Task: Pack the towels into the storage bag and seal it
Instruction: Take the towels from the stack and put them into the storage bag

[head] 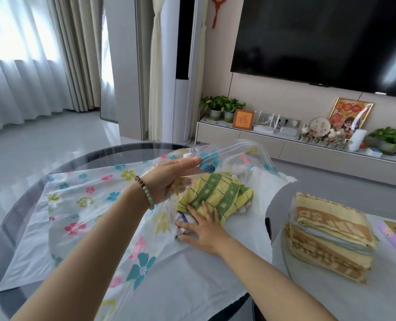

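Fingers point(193, 214) of the right hand point(202, 230) lie spread and flat, pressing on the near edge of the yellow-and-green checked towel point(217, 195) and on a white cloth point(183, 224) bunched just under it; they grip nothing, they push. The left hand point(171, 176) has its fingers extended and nearly straight, lifting the upper sheet of the storage bag point(81, 205) so that the mouth gapes. Whether the thumb pinches the film cannot be told.

The bag, clear plastic printed with coloured flowers, lies across the round glass surface point(18, 198), its mouth toward the far right. The checked towel sits in that mouth on the lower sheet, under the raised upper sheet. A stack of folded tan-and-cream towels point(329, 237) waits well apart, to the right on a second, pale surface point(331, 295), outside the bag.

The step in hand looks like loading: sliding this bundle deeper toward the bag's closed end. Packing seems barely begun, with the stack still out and the zip strip point(265, 156) unsealed. The next move probably calls for a firm, level shove while the left hand holds the mouth wide, so the soft bundle does not crumple at the entrance.
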Tool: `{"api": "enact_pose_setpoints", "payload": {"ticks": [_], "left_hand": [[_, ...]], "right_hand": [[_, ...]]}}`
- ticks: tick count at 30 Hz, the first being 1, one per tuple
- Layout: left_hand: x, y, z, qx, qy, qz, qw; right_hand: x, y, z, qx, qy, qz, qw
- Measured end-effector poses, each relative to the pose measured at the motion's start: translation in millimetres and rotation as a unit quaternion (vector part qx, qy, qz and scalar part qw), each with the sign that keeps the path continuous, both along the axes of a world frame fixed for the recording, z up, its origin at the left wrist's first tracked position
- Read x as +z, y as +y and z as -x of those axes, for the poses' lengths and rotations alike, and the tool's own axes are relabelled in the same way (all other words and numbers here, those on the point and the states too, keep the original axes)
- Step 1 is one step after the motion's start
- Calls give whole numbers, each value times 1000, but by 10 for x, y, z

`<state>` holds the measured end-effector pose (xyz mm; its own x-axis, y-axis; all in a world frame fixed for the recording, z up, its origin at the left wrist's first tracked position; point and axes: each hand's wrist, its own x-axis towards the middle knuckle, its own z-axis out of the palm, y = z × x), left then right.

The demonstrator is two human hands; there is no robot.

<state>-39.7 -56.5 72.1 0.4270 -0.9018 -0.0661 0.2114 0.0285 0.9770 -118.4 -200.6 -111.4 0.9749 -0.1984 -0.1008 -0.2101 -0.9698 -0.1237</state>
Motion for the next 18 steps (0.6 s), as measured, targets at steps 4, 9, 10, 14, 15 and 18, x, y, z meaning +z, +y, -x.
{"api": "enact_pose_setpoints", "payload": {"ticks": [4, 9, 10, 14, 15, 18], "left_hand": [[-9, -3, -33, 12, 8, 3, 1000], [-97, -61, -15, 56, 22, 32, 998], [-126, -88, -4, 61, 21, 34, 997], [-250, -238, 84, 61, 20, 39, 997], [-279, -277, 108, 59, 19, 34, 997], [-337, -422, 186, 47, 15, 16, 999]], "right_hand": [[60, -33, -169, -37, 29, 6, 999], [253, -66, 107, 12, 14, -45, 999], [317, -90, 251, 18, 2, -80, 997], [619, -294, 1017, -7, -56, -286, 957], [706, -368, 1207, -27, -77, -336, 938], [960, -702, 1694, -104, -175, -405, 892]]}}
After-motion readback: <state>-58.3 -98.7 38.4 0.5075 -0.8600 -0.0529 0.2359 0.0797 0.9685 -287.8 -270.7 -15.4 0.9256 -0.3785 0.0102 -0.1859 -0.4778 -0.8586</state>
